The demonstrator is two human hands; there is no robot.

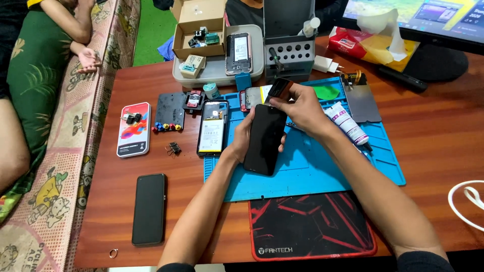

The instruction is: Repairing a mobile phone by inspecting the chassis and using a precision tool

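My left hand (243, 135) grips the left edge of a black phone screen panel (265, 139), held tilted above the blue work mat (312, 171). At the panel's top edge, my right hand (302, 108) pinches a small dark flat piece (280, 88), possibly a flex strip or film. An opened phone body with its battery showing (212, 127) lies just left of my left hand on the mat's corner.
A black phone (149, 208) and a phone with a colourful back (133, 129) lie at the left. A grey tray (220, 68) with a cardboard box, a white tube (347, 123), a red-black mouse pad (310, 226) and a monitor base surround the mat. A person lies on the bed at left.
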